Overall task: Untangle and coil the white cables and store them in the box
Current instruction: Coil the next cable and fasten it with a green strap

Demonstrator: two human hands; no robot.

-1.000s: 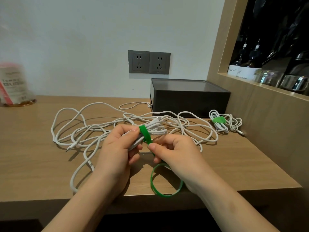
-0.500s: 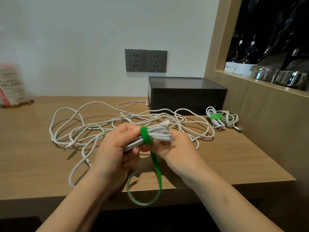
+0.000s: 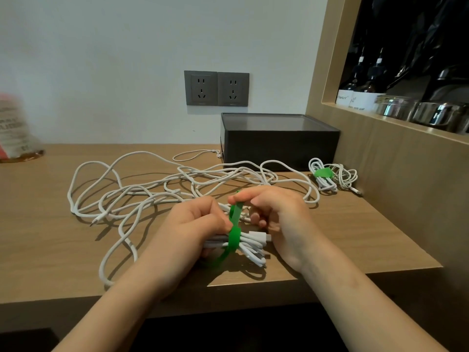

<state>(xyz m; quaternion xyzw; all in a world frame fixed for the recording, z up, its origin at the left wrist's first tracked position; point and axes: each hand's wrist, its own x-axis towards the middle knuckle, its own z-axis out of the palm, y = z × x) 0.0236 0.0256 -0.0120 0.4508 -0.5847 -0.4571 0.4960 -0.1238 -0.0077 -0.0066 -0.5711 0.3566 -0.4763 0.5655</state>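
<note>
Over wooden desk [image 3: 76, 262], gripping coiled white cable bundle [image 3: 250, 243] in left hand [image 3: 195, 224], pinching green strap [image 3: 234, 214] with right hand [image 3: 281, 217]; tied coil [image 3: 327, 176] unboxed, loose tangle [image 3: 152, 194] waiting.

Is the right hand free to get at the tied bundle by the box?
Probably not yet: the right hand pinches the strap round the coil in the left hand. The desk between it and the tied bundle looks open.

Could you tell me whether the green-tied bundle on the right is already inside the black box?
No, the green-tied bundle lies on the table, by the right front corner of the black box.
</note>
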